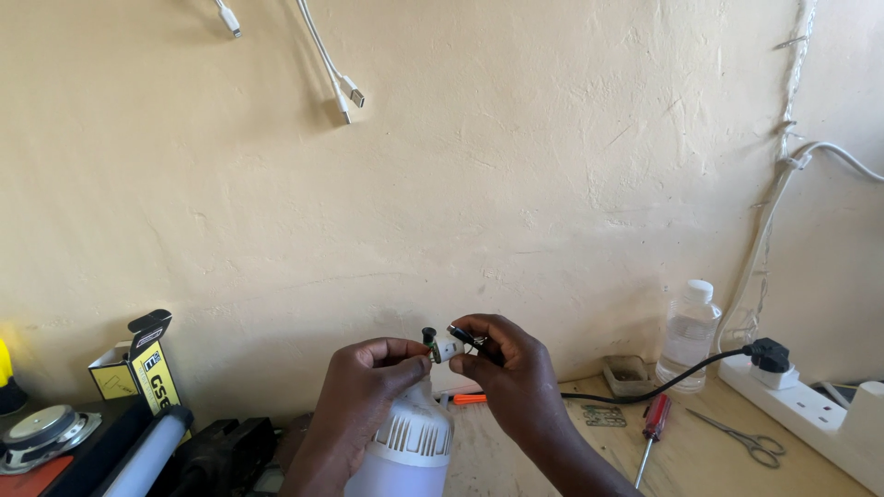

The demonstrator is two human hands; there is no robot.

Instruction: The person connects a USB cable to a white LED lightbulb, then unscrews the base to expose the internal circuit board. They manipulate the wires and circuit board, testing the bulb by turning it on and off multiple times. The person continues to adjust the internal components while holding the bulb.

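My left hand [364, 391] grips the upper part of a large white bulb [405, 446] with a ribbed housing, held upright over the wooden bench. Its thumb and finger pinch a small white part with a dark green end [439, 347] at the bulb's top. My right hand [511, 368] pinches the same small part from the right, with thin dark wires between its fingertips. The bulb's lower dome runs off the bottom of the view.
On the bench [700, 460] lie a red-handled screwdriver [652, 431], scissors [748, 439], an orange tool [471, 398], a small metal tin [626, 373] and a plastic bottle [691, 327]. A white power strip [810, 405] with a black plug sits at right. A yellow box [147, 368] stands left.
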